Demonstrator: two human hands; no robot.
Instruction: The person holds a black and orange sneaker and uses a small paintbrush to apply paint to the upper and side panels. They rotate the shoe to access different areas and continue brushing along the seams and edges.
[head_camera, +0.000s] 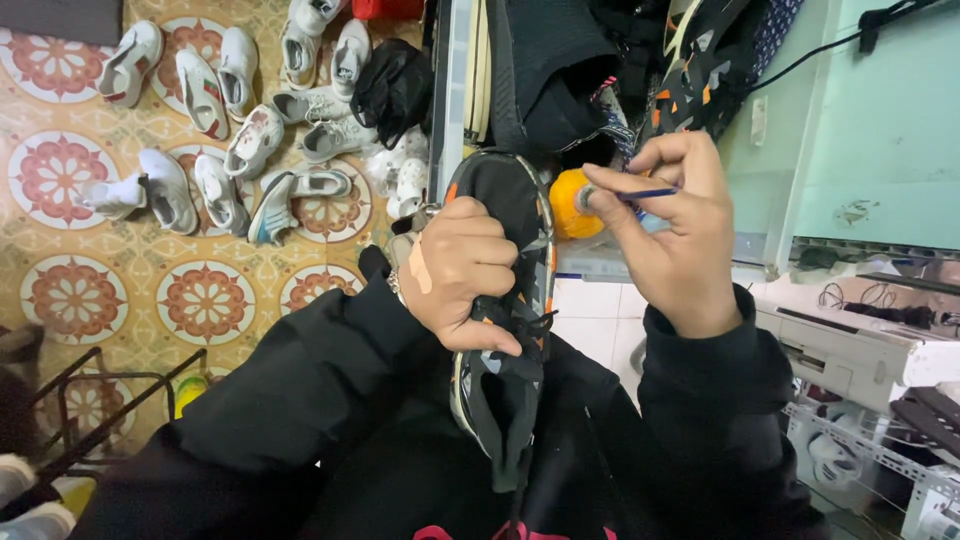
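Left hand (462, 275) grip clamps dark shoe (505, 330) upright; right hand (680, 225) grip pinches thin brush (640, 194).

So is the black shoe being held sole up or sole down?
Sole down: the laces and tongue of the black shoe face the camera, and the left hand grips it across the laces.
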